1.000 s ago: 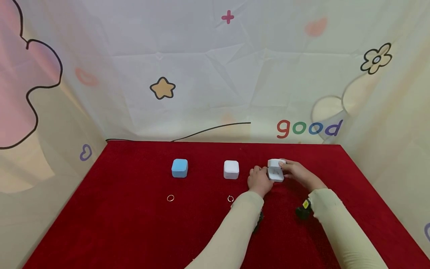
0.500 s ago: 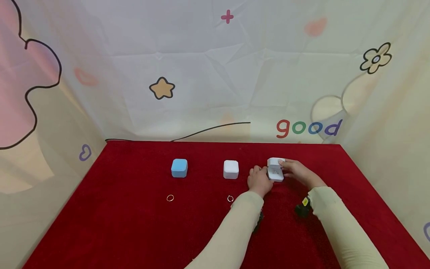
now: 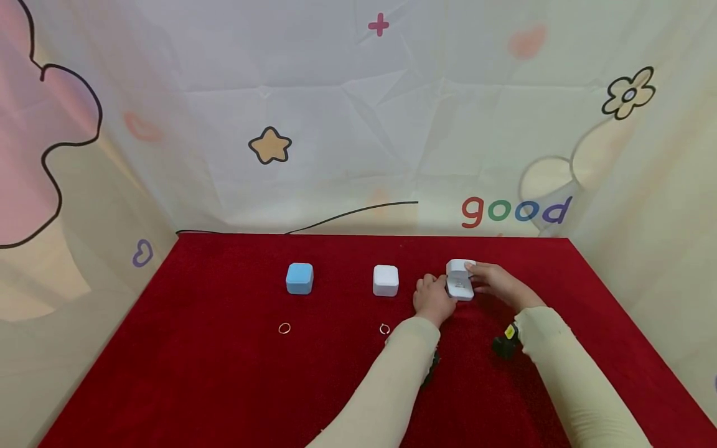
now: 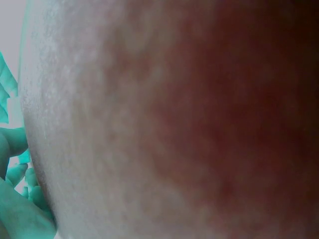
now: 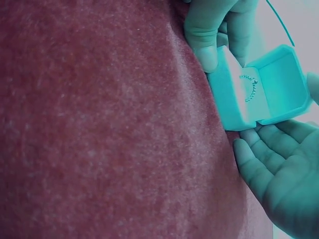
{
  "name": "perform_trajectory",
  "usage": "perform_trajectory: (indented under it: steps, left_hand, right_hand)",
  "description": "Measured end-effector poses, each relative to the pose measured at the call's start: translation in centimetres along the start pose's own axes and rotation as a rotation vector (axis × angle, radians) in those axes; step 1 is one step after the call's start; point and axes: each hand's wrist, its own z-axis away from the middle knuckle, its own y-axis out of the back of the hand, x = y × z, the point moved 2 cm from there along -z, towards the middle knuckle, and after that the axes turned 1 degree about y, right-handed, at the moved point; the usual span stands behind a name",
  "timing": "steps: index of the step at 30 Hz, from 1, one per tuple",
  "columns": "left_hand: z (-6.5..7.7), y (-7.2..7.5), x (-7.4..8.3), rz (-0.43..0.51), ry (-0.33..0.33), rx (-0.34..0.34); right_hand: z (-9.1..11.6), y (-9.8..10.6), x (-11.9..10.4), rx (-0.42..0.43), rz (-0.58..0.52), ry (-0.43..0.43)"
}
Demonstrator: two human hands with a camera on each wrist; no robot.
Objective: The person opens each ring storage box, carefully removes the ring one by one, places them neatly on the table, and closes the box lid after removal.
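Note:
An open white ring box [image 3: 460,290] stands at the right of the red cloth, with a ring [image 5: 253,88] seated in its insert in the right wrist view. My left hand [image 3: 434,301] grips the box's base from the left, thumb on its near side. From the right, my right hand [image 3: 498,286] holds the raised lid [image 3: 459,268], its thumb at the lid's edge and the other fingers beside the hinge. In the left wrist view a blurred surface covers most of the picture; only parts of the hands show at the left edge.
A shut white box [image 3: 385,280] and a blue box [image 3: 299,279] stand in a row to the left. One ring [image 3: 384,329] lies close to my left sleeve, another ring [image 3: 284,328] farther left. A printed curtain [image 3: 336,124] hangs behind the red cloth [image 3: 224,373].
The lid of the ring box has swung up a little, in my right hand. My left hand stays on the base, and the other boxes and rings have not moved.

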Motion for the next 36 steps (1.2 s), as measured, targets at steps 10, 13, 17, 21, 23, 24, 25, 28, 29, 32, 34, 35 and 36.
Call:
perform_trajectory:
  steps: [10, 13, 17, 21, 23, 24, 25, 28, 29, 32, 34, 35, 36]
  left_hand:
    - [0.2, 0.6, 0.0, 0.012, 0.000, -0.010]
    - [0.4, 0.9, 0.1, 0.010, 0.001, -0.013]
    - [0.5, 1.0, 0.2, 0.010, 0.003, -0.017]
    - [0.3, 0.7, 0.1, 0.013, 0.003, -0.016]
    - [0.1, 0.5, 0.1, 0.010, 0.002, -0.012]
    - [0.0, 0.4, 0.0, 0.009, 0.002, -0.009]
    - [0.0, 0.4, 0.0, 0.007, 0.001, -0.006]
    - [-0.1, 0.4, 0.0, 0.003, -0.002, 0.005]
    - [-0.1, 0.4, -0.1, 0.001, -0.001, 0.006]
    - [-0.1, 0.3, 0.0, -0.001, 0.000, 0.013]
    - [-0.1, 0.2, -0.1, -0.005, 0.000, 0.014]
    - [-0.2, 0.2, -0.1, -0.004, 0.000, 0.014]
    - [-0.2, 0.1, -0.1, -0.003, -0.001, 0.014]
  right_hand:
    - [0.0, 0.0, -0.2, 0.013, 0.000, 0.001]
    - [0.0, 0.0, -0.3, 0.015, 0.005, -0.002]
    - [-0.1, 0.1, -0.3, 0.017, 0.004, -0.007]
    - [-0.2, 0.2, -0.2, 0.018, 0.002, -0.022]
    - [-0.3, 0.2, -0.2, 0.018, 0.007, -0.031]
    - [-0.3, 0.3, -0.3, 0.018, 0.009, -0.033]
    - [-0.3, 0.3, -0.3, 0.019, 0.007, -0.039]
    - [-0.4, 0.3, -0.4, 0.019, 0.007, -0.048]
    - [-0.5, 0.3, -0.4, 0.018, 0.005, -0.050]
    - [-0.5, 0.3, -0.4, 0.018, 0.001, -0.061]
    - [-0.6, 0.3, -0.4, 0.018, 0.000, -0.067]
    - [-0.6, 0.3, -0.3, 0.019, 0.000, -0.068]
    - [-0.6, 0.3, -0.3, 0.022, -0.003, -0.070]
